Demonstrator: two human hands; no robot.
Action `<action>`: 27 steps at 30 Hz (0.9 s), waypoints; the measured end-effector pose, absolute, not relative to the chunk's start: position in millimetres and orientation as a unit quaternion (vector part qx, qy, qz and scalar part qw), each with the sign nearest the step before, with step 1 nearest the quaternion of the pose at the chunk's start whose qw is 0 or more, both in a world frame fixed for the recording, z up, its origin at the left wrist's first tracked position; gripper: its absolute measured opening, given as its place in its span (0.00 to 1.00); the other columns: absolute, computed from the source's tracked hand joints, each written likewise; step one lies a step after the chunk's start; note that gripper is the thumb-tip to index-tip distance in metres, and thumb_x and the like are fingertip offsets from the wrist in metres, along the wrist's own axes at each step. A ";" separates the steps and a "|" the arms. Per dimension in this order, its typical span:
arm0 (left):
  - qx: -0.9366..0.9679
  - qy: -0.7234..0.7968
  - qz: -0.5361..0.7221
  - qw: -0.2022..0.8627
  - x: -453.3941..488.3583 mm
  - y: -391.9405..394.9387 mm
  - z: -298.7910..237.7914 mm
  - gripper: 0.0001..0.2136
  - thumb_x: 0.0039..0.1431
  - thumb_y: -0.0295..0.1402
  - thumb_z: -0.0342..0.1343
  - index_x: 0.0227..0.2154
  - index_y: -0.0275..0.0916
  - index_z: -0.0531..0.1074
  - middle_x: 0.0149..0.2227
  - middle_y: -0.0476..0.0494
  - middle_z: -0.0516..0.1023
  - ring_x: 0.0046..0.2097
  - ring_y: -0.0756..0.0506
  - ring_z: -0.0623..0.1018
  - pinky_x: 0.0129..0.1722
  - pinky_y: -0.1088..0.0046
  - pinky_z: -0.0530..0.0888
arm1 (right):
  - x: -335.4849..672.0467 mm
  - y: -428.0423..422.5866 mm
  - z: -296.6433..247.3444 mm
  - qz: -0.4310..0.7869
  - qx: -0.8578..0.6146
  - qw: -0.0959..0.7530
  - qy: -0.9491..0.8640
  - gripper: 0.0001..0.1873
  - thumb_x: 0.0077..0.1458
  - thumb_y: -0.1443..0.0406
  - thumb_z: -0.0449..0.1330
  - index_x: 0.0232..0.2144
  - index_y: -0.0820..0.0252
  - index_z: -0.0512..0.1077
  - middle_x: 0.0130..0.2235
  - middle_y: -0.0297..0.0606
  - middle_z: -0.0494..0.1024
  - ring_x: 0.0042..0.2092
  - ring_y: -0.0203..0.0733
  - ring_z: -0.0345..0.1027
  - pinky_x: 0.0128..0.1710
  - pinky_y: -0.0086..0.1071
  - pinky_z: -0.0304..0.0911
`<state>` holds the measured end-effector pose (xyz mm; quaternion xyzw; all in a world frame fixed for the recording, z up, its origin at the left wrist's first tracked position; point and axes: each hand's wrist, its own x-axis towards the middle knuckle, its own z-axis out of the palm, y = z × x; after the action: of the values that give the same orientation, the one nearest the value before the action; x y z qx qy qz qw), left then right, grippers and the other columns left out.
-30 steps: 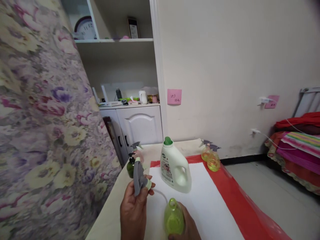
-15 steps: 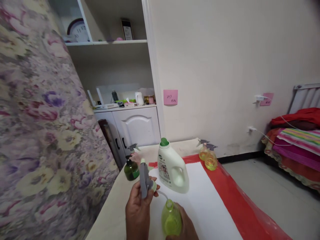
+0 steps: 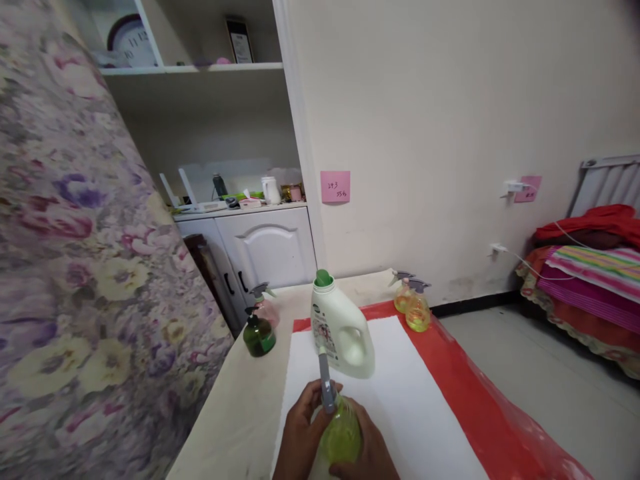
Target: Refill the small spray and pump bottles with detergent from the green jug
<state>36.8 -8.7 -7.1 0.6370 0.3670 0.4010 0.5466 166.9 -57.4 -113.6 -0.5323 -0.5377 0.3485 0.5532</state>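
A small green spray bottle stands over the white sheet near the table's front edge. My right hand is wrapped round its body. My left hand grips the grey trigger sprayer head, which sits on top of the bottle's neck. Just behind stands a white detergent jug with a green cap.
Two yellow spray bottles stand at the far right of the table on the red cover. A dark green pump bottle and a pink sprayer stand at the left. A flowered curtain hangs left; a bed lies right.
My left hand has carried the sprayer head from beside the bottle to its neck, the tube going inside. The view shifted slightly right.
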 end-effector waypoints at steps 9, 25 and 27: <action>0.633 0.345 0.407 0.561 30.9 -10.1 0.1 0.17 0.53 0.39 0.62 0.45 0.43 0.74 0.45 0.40 0.81 0.48 0.39 0.78 0.49 0.63 0.73 | 165.8 -61.3 -103.7 0.357 -0.544 0.544 -0.529 0.50 0.27 0.68 0.70 0.57 0.52 0.61 0.58 0.42 0.70 0.60 0.57 0.61 0.60 0.47 0.57; 0.550 0.339 0.475 0.597 28.0 -21.9 8.3 0.20 0.49 0.46 0.62 0.41 0.39 0.76 0.39 0.40 0.82 0.42 0.38 0.78 0.44 0.64 0.72 | 165.1 -73.6 -93.2 0.351 -0.490 0.569 -0.559 0.46 0.31 0.54 0.69 0.55 0.52 0.60 0.49 0.43 0.72 0.49 0.55 0.69 0.49 0.42 0.65; 0.519 0.332 0.488 0.618 27.4 -21.4 5.9 0.20 0.50 0.45 0.62 0.43 0.39 0.75 0.39 0.40 0.82 0.43 0.38 0.79 0.46 0.63 0.72 | 164.6 -70.6 -102.0 0.348 -0.480 0.576 -0.563 0.48 0.31 0.50 0.69 0.55 0.52 0.59 0.49 0.43 0.72 0.49 0.55 0.68 0.49 0.43 0.64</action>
<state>27.4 -21.4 5.9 0.5193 0.3316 0.4882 0.6181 164.6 -70.6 -102.0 -0.4796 -0.5628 0.3481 0.5762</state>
